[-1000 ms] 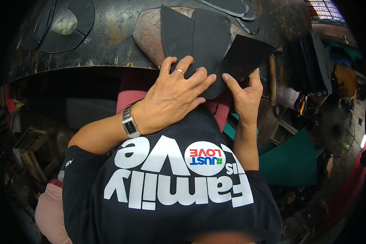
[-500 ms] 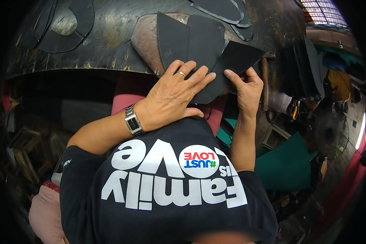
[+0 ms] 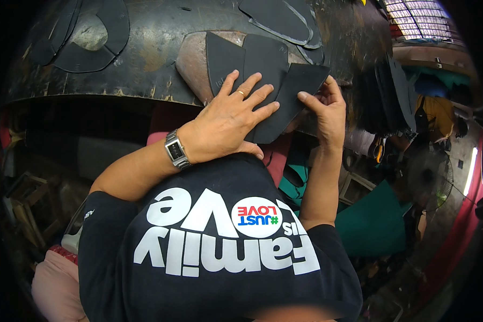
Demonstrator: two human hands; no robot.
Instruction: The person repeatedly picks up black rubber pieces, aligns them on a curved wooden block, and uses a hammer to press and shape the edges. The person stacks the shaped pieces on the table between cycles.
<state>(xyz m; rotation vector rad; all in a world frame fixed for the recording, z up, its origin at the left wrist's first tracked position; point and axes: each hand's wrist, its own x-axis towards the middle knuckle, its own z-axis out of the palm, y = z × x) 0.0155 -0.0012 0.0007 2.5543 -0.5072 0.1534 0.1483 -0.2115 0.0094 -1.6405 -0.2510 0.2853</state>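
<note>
My left hand (image 3: 224, 122), with a ring and a wristwatch (image 3: 176, 149), lies with spread fingers on flat black cut pieces of sheet material. Beneath the fingertips are a left black piece (image 3: 224, 60) and a middle black piece (image 3: 266, 60), side by side with their edges meeting. A right black piece (image 3: 306, 79) joins or overlaps the middle one; I cannot tell which. My right hand (image 3: 329, 115) pinches its outer edge between thumb and fingers. Under these pieces sits a worn brownish board (image 3: 190, 61) with a rounded outline. The pieces' lower ends are partly covered by my left hand.
The dark worktable (image 3: 150, 70) bears more black cut pieces (image 3: 91, 56) at left and outlined ones (image 3: 282, 21) at the far side. Black sheets (image 3: 392, 96) hang at right, near orange-handled scissors (image 3: 380, 150). Green sheet (image 3: 373, 222) and a fan (image 3: 429, 174) stand lower right.
The right black piece has swung left and lies flatter against the middle one. My right fingers have shifted up along its edge. My left fingers have spread wider over the pieces.
</note>
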